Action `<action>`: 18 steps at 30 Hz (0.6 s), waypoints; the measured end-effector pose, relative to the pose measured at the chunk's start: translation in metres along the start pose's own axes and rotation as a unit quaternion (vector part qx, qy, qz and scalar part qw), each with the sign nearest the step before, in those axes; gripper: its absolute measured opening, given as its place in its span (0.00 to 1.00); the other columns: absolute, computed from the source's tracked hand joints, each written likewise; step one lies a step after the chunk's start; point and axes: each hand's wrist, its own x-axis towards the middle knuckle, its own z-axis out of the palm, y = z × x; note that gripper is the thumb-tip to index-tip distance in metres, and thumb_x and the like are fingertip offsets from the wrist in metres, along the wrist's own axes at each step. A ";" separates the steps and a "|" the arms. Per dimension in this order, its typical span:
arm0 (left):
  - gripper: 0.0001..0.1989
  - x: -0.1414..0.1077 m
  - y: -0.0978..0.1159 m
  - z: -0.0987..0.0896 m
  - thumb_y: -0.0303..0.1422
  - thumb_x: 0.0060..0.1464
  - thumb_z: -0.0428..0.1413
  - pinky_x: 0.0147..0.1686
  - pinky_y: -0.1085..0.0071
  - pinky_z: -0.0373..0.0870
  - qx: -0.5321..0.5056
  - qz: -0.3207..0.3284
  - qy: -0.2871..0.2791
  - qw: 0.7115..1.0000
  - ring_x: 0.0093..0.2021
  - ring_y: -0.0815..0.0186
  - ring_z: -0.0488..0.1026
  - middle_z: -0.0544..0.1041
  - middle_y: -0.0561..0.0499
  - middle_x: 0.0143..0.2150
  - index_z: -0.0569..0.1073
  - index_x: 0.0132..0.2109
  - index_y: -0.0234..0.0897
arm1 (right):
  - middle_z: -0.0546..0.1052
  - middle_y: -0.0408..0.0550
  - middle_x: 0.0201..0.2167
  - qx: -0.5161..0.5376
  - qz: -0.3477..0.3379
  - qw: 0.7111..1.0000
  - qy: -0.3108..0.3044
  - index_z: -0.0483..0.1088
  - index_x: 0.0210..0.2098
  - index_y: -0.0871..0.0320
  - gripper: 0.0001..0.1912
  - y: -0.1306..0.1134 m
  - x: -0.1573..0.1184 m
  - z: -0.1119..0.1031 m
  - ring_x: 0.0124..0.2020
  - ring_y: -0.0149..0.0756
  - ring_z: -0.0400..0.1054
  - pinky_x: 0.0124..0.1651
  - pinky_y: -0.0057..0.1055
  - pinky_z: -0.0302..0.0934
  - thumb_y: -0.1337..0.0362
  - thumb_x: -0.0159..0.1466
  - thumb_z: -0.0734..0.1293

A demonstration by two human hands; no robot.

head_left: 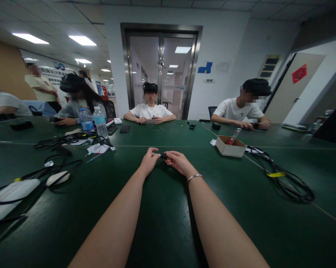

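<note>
Both forearms reach forward over the green table. Between my hands is a small black object with a silvery end point(163, 156), too small to name its kind. My left hand point(150, 162) pinches its silvery end between thumb and fingers. From the other side my right hand point(179, 162), below a silver bracelet point(195, 178), grips the black part with closed fingers. The two hands are a short way apart, joined by this object, just above the table's middle. My fingers hide part of it.
The green table point(162, 223) bears a cardboard box point(230, 148) holding a red-and-clear tube, coiled black cables point(289, 182) at right, and more cables point(58, 139), water bottles point(101, 123) and a white mouse point(57, 178) at left. Several people sit across the table, some wearing black headsets.
</note>
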 end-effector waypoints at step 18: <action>0.13 -0.001 0.001 -0.001 0.34 0.53 0.47 0.29 0.73 0.60 0.039 0.011 -0.004 0.999 0.27 0.68 0.66 0.68 0.55 0.24 0.70 0.45 0.38 | 0.74 0.49 0.25 -0.001 0.008 1.000 0.014 0.74 0.33 0.64 0.06 -0.002 -0.001 0.001 0.23 0.28 0.66 0.25 0.23 0.65 0.71 0.55 0.73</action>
